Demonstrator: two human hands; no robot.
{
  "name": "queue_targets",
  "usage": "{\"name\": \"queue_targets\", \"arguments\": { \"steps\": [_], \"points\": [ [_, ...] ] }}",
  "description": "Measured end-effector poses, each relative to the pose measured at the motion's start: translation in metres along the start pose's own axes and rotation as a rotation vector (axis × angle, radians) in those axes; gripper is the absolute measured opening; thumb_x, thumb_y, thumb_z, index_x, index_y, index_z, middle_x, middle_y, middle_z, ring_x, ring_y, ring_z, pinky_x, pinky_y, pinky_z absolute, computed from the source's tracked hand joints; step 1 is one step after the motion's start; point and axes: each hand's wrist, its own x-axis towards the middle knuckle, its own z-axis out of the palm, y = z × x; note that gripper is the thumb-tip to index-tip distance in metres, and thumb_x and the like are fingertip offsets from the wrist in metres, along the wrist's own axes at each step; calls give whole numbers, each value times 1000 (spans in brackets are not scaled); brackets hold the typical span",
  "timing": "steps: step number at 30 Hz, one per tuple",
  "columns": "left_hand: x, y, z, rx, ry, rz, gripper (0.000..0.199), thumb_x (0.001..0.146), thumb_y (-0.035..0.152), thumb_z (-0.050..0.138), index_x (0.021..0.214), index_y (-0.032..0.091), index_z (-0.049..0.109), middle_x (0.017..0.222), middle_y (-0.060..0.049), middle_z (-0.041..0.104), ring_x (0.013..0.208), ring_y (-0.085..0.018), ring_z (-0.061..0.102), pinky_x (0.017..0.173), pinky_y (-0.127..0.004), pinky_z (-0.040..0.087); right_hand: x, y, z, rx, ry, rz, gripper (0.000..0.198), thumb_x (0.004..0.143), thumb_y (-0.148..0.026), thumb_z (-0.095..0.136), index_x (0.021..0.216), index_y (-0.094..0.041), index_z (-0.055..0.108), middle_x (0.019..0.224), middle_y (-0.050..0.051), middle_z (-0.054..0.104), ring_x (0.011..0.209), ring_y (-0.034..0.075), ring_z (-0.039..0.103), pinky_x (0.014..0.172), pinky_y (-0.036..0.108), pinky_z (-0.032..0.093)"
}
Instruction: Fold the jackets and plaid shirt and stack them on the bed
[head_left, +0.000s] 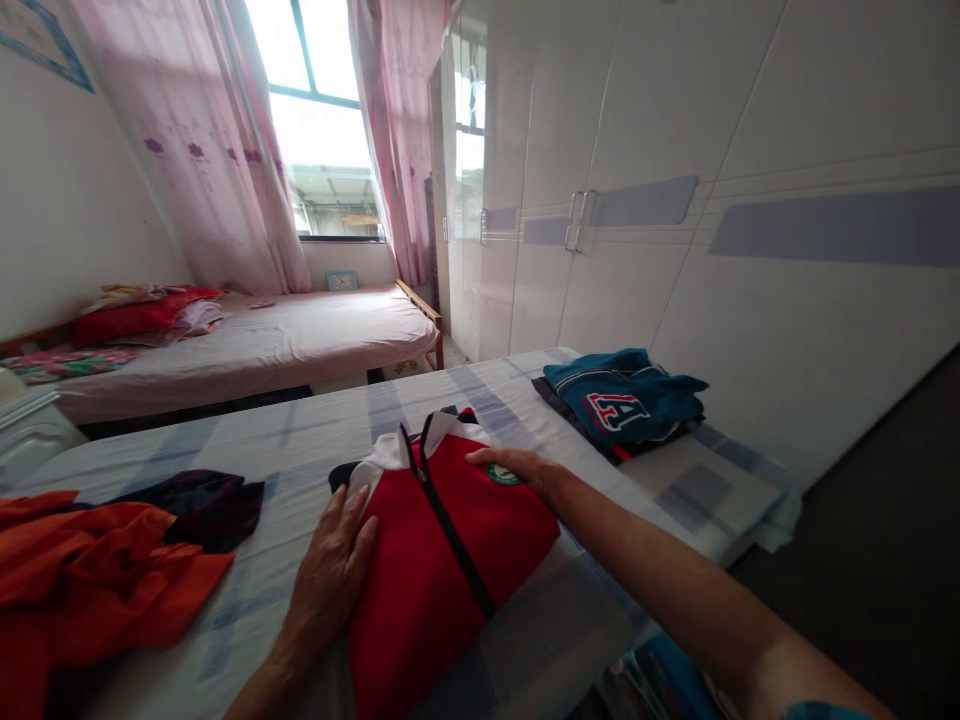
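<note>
A red jacket [420,560] with white shoulders, a dark zip and a round green badge lies front up on the bed, its sleeves out of sight. My left hand [336,555] rests along the jacket's left edge, fingers stretched out over the white shoulder. On the opposite side, my right hand [517,465] lies on the chest near the badge, fingers extended and partly turned from view. Dark cloth peeks out from under the collar. Neither hand grips the fabric.
Orange clothing [97,580] and a dark garment [214,505] lie crumpled at left. A folded teal garment [637,395] with a letter A sits on dark cloth at right. White wardrobes [622,120] line the right wall. Another bed [322,330] stands under the window.
</note>
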Motion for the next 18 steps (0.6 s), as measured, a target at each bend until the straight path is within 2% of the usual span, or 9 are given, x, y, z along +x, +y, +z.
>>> {"name": "queue_targets", "arguments": {
  "steps": [3,5,8,10,14,16,18],
  "points": [
    [2,-2,0,-45,-8,-47,74,87,61,24,138,12,45,153,-15,28,142,-27,23,116,-46,20,-11,5,12,24,57,5,15,82,-22,58,88,-9,61,65,3,69,55,13,66,63,24,56],
    [3,-3,0,-94,16,-73,75,86,63,22,140,14,41,152,-13,30,142,-26,23,116,-47,19,-23,7,22,55,106,-63,16,80,-24,59,87,-10,62,64,2,69,54,13,65,61,25,57],
    [6,-5,0,-175,89,-114,80,84,67,21,139,11,41,148,-16,37,140,-27,28,116,-47,21,-43,-4,32,109,195,-302,16,75,-23,64,88,-12,63,65,0,69,54,13,64,61,24,56],
    [7,-8,1,-199,109,-119,82,83,68,22,136,9,43,146,-18,39,139,-27,30,116,-47,21,-57,-23,33,119,232,-493,18,73,-22,66,89,-14,64,65,0,69,57,13,65,64,25,56],
    [7,-13,3,-173,105,-84,76,85,65,24,133,11,48,146,-17,38,140,-27,28,116,-49,21,-88,-83,13,138,301,-838,20,73,-25,64,91,-15,65,65,-1,69,62,15,66,66,26,56],
    [6,-15,4,-161,101,-85,73,85,64,25,129,13,52,145,-17,39,140,-28,28,115,-50,22,-103,-113,-8,161,372,-1028,21,74,-26,62,91,-15,64,65,-2,68,62,14,65,65,25,56],
    [6,-17,5,-161,101,-82,69,86,63,26,126,15,55,144,-15,41,140,-28,28,115,-51,23,-115,-135,-38,174,501,-1205,20,74,-27,60,91,-16,62,65,-3,66,61,13,63,62,23,55]
  ]
}}
